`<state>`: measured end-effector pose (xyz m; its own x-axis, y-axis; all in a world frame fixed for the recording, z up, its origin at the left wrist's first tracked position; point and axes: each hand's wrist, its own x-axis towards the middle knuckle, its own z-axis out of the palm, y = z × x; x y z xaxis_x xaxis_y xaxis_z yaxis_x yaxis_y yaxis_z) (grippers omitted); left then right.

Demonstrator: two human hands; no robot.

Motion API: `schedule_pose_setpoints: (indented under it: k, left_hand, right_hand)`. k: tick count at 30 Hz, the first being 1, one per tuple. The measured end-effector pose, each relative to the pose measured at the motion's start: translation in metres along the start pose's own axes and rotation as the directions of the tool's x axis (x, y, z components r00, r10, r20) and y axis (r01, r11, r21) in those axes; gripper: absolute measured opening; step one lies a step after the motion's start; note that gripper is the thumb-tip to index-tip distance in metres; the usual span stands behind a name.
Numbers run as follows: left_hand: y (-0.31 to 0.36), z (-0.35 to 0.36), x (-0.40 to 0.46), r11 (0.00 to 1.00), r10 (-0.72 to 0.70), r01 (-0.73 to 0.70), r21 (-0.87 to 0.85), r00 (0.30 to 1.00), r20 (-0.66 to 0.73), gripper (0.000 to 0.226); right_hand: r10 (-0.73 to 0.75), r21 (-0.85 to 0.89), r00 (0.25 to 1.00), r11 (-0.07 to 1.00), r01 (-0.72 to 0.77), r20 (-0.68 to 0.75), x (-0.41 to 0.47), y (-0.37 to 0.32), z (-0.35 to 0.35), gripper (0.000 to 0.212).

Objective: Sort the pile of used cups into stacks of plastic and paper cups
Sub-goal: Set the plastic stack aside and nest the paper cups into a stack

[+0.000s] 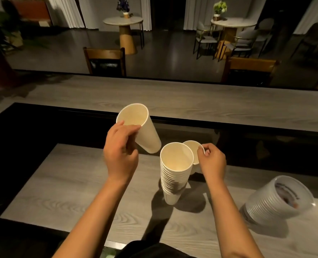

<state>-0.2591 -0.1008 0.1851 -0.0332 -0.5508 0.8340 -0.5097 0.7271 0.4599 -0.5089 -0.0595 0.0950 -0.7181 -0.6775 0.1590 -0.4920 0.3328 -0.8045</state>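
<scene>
Cups are nearly all sorted, judging by what lies on the grey counter (61,183). Largest is the plastic stack (277,199), a ribbed, translucent column at the right, well apart from the rest; it looks tilted, though the wide lens may add to that. Next comes the paper stack (174,174), many white cups nested and standing upright near the middle, its open mouth facing up. Two loose paper cups are left. The tall cup (142,130) is held in the air, tilted with its mouth away from the person, above and left of the paper stack; the left hand (120,154) has its fingers curled round the cup near the rim. The small cup (194,152) stands just behind the paper stack, touching or almost touching its rim; the right hand (212,161) pinches its rim between thumb and fingertips. No other loose cups show, so the job seems close to its end: these two still need nesting onto the paper stack, if their sizes allow
</scene>
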Motion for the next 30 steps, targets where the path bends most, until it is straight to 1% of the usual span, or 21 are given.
schedule_pose_setpoints:
  k: [2,4,6,8,11,15,17,18,21,24,26,28,30]
  left_hand:
    - [0.013,-0.009,0.013,0.986,0.149,-0.154,-0.058,0.986,-0.076,0.016]
    - [0.027,-0.017,0.025,0.958,0.247,-0.264,-0.116,0.958,-0.143,0.012]
    - [0.041,-0.021,0.034,0.937,0.279,-0.308,-0.168,0.944,-0.177,0.013]
    - [0.053,-0.023,0.039,0.920,0.289,-0.323,-0.225,0.942,-0.168,0.017]
    - [0.064,-0.023,0.040,0.896,0.331,-0.339,-0.287,0.940,-0.078,0.013]
    - [0.066,-0.013,0.029,0.894,0.371,-0.331,-0.303,0.925,0.086,0.010]
    - [0.065,-0.006,0.020,0.906,0.345,-0.288,-0.311,0.927,0.147,0.024]
    - [0.063,-0.002,0.015,0.914,0.326,-0.262,-0.310,0.928,0.179,0.028]
    - [0.052,0.007,-0.006,0.940,0.275,-0.192,-0.284,0.916,0.293,0.013]
    - [0.045,0.012,-0.022,0.961,0.220,-0.118,-0.251,0.877,0.427,0.025]
    - [0.043,0.015,-0.032,0.967,0.204,-0.096,-0.234,0.845,0.494,0.024]
    - [0.041,0.017,-0.042,0.976,0.180,-0.080,-0.205,0.825,0.536,0.023]
    - [0.038,0.017,-0.049,0.982,0.150,-0.062,-0.177,0.826,0.543,0.025]
  right_hand:
    - [-0.009,0.002,1.000,1.000,0.009,-0.005,-0.001,-0.002,-0.006,0.009]
    - [-0.027,0.000,1.000,1.000,0.027,-0.016,0.000,-0.003,-0.011,0.011]
    - [-0.031,0.008,0.999,0.999,0.032,-0.038,0.001,-0.004,-0.017,0.013]
    - [-0.027,0.016,0.998,0.999,0.028,-0.061,0.002,-0.004,-0.022,0.014]
    - [-0.030,0.021,0.996,0.999,0.032,-0.086,0.000,-0.005,-0.028,0.013]
    - [-0.033,0.039,0.993,0.999,0.038,-0.114,-0.004,-0.007,-0.035,0.013]
    - [-0.034,0.044,0.992,0.998,0.039,-0.118,-0.006,-0.009,-0.040,0.014]
    - [-0.033,0.058,0.992,0.998,0.040,-0.120,-0.006,-0.011,-0.043,0.014]
    - [-0.042,0.096,0.989,0.994,0.056,-0.140,-0.008,-0.017,-0.053,0.013]
    - [-0.062,0.140,0.983,0.986,0.087,-0.175,-0.012,-0.026,-0.067,0.011]
    - [-0.073,0.166,0.976,0.980,0.108,-0.207,-0.014,-0.034,-0.076,0.011]
    - [-0.087,0.211,0.964,0.967,0.142,-0.250,-0.015,-0.045,-0.086,0.011]
    - [-0.120,0.261,0.946,0.944,0.202,-0.300,-0.017,-0.058,-0.098,0.013]
